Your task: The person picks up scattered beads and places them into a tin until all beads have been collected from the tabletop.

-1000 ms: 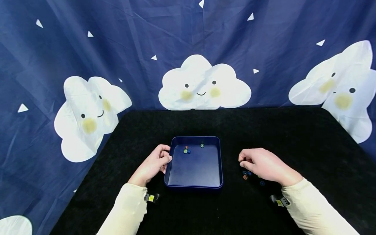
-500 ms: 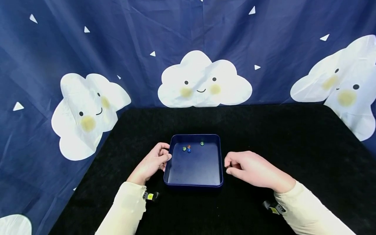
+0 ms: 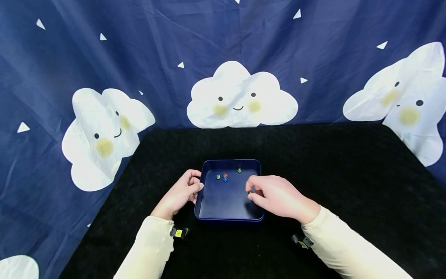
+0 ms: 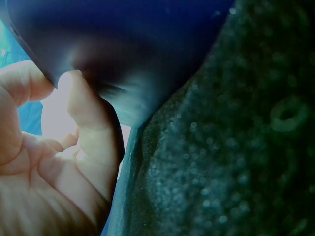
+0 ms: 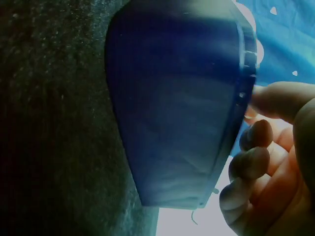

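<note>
A dark blue square tray [image 3: 228, 220] with raised walls lies on the black cloth. My left hand [image 3: 179, 193] grips its left side, thumb and fingers curled at the rim; the left wrist view shows the thumb [image 4: 86, 103] against the wall. Over the tray's right part, my right hand [image 3: 278, 195] pinches a small brownish marble [image 3: 250, 192], mostly covered by the fingers. Toward the back of the tray floor lie a green marble [image 3: 218, 176], an orange marble [image 3: 225, 175], a blue marble [image 3: 225, 179] and another green marble [image 3: 239, 170].
Black cloth [image 3: 331, 162] covers the table around the tray. Behind it hangs a blue curtain [image 3: 167, 31] with white clouds. The right forearm [image 3: 348, 240] covers the cloth where loose marbles lay earlier.
My right hand has moved left from beside the loose marbles, across the tray's right wall, with a marble between its fingers. The marbles in the tray shifted slightly. My left hand stays put.
</note>
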`<state>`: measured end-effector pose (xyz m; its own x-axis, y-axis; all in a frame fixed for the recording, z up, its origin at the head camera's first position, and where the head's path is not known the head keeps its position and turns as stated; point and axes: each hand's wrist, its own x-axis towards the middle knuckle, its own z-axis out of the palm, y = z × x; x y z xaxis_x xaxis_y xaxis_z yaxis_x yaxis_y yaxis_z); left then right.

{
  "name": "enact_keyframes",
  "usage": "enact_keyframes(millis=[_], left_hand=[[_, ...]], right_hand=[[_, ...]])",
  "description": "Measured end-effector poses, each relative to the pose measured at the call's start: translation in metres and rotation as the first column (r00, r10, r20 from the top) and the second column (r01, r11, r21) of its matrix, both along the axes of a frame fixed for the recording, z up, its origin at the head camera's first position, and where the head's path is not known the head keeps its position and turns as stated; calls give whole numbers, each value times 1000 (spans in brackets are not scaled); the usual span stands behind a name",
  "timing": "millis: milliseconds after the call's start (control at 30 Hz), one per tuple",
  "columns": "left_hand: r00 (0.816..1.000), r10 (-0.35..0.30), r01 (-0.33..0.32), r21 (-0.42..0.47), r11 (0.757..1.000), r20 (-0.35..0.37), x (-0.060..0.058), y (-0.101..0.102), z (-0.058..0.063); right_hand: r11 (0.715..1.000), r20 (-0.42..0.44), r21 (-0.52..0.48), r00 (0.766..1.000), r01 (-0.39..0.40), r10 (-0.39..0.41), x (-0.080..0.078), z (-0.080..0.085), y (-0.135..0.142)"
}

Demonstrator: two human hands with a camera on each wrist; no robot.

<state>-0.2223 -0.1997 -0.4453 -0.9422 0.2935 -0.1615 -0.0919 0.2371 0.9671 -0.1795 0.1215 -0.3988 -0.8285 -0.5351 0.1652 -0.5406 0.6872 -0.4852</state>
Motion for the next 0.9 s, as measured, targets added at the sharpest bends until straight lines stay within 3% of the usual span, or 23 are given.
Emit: enact_keyframes(millis=[267,533,900], left_hand=[[999,-32,32,9,999,1,-3,5,0],[1000,-3,3,7,1000,7,5,-6,-1],[1000,-25,25,9,1000,-11,2,-2,2]], right_hand=[[998,-27,17,998,58,-57,-3,-5,-5],[1000,-61,-2,998,22,-22,-7,-7,-12],[992,-53,-6,991,124,-124,-5,-6,37]])
